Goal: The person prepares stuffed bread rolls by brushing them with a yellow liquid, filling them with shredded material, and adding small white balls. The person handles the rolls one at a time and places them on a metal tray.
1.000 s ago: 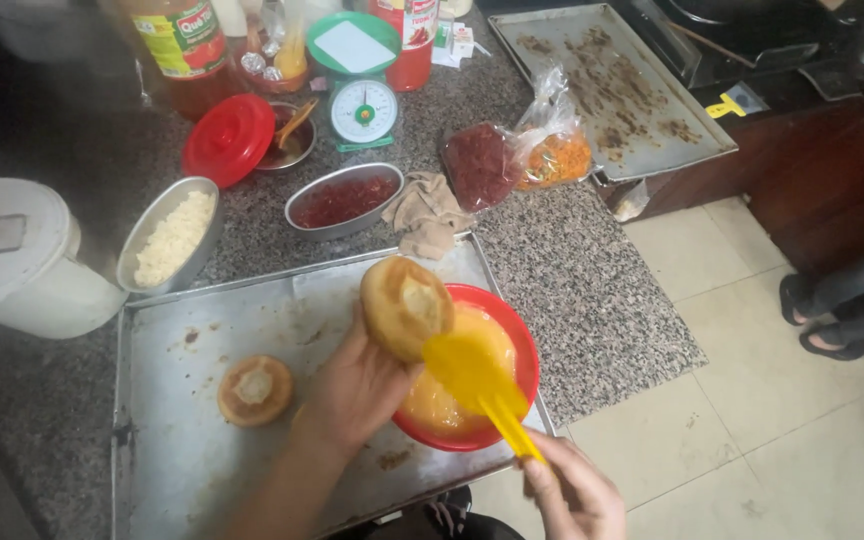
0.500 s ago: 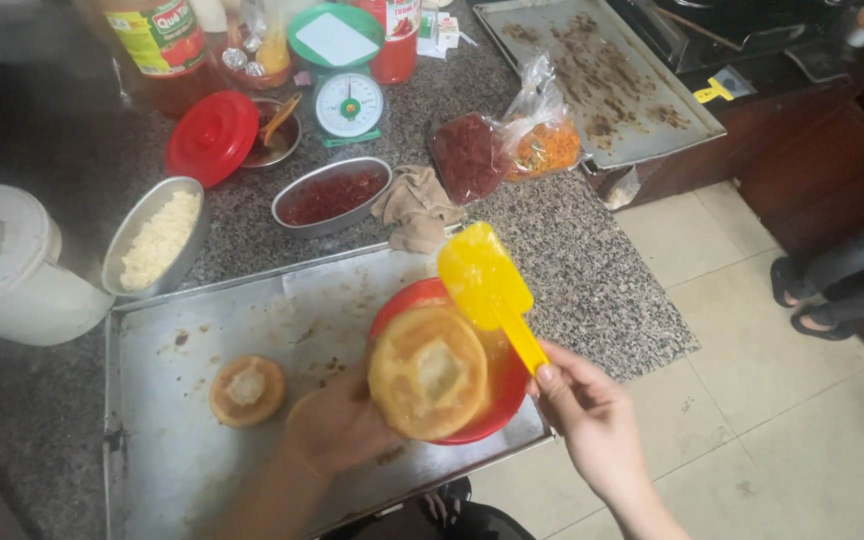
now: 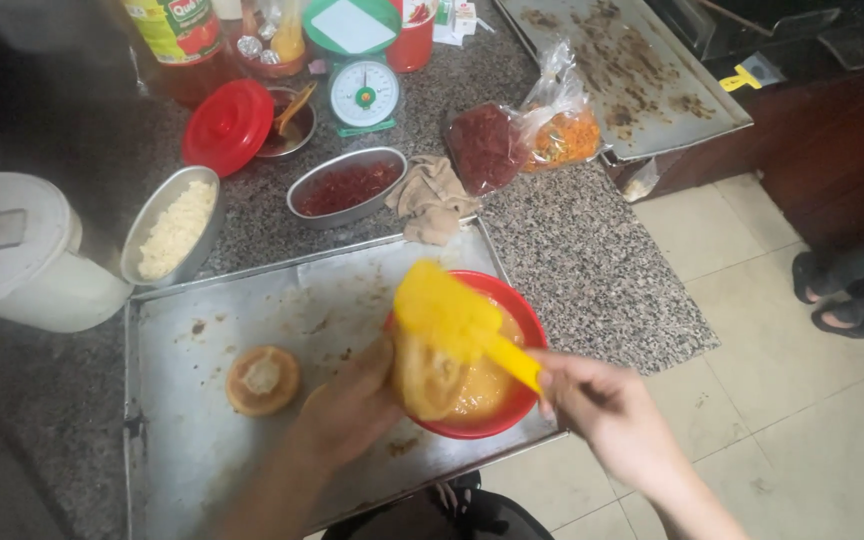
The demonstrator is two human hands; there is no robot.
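My left hand (image 3: 347, 410) grips a bun half (image 3: 427, 375) tilted over the red bowl (image 3: 512, 415) beside it. My right hand (image 3: 592, 400) is closed on the yellow spatula (image 3: 452, 315), its blade above the bun. 1 more bun half (image 3: 263, 380) lies left on the metal tray (image 3: 192, 440).

Left hand (image 3: 352, 415) gripping a round bun half (image 3: 424, 378), tilted on edge inside a red bowl (image 3: 522, 330) of orange-yellow batter. Right hand (image 3: 597, 405) wrapped round the handle of a yellow spatula (image 3: 447, 310), blade over the bun. Bowl resting on a metal tray (image 3: 252, 300) on the granite surface (image 3: 592, 270). Second bun half (image 3: 263, 380) lying flat on the tray, well apart. Beyond the tray: metal dish of white shreds (image 3: 174, 228), oval dish of red sauce (image 3: 345, 186), red lid (image 3: 228, 127), green kitchen scale (image 3: 364, 92).
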